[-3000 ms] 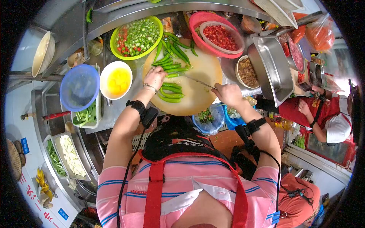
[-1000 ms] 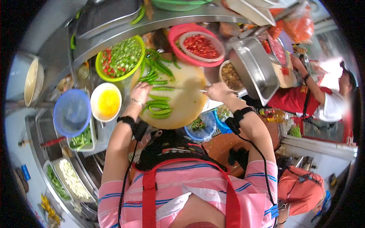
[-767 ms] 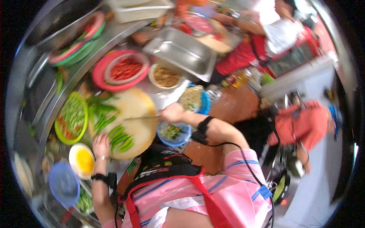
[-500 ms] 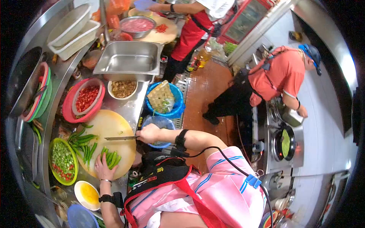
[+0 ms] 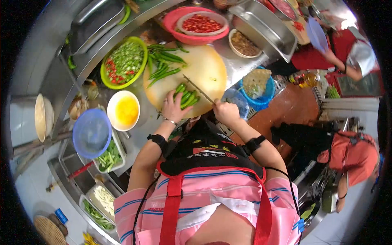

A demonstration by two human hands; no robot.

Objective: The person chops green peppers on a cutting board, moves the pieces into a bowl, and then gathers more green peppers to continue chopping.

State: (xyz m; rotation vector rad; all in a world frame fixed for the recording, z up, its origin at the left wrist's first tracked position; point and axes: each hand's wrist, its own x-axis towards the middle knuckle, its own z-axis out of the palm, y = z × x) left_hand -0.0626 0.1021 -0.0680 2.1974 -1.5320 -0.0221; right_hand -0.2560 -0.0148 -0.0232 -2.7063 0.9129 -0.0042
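On the round cutting board (image 5: 214, 67), my left hand (image 5: 173, 107) presses a bunch of green chili peppers (image 5: 188, 98) together, fingers curled over them. My right hand (image 5: 226, 112) grips the handle of a knife (image 5: 199, 89). Its blade is seen nearly edge-on, just to the right of the bunched peppers. More whole green peppers (image 5: 165, 61) lie loose along the board's far left side.
Left of the board stand a green basin (image 5: 144, 69) of chopped green and red peppers and a white bowl (image 5: 111, 110) of yellow egg. Behind are a pink basin (image 5: 171, 20) with red chilies and a steel pan (image 5: 261, 28). Two co-workers (image 5: 353, 157) (image 5: 347, 53) stand to the right.
The head view has swung round, so the board now appears upper centre and the co-workers far right. The knife is closer to the held peppers; both hands keep their grip.
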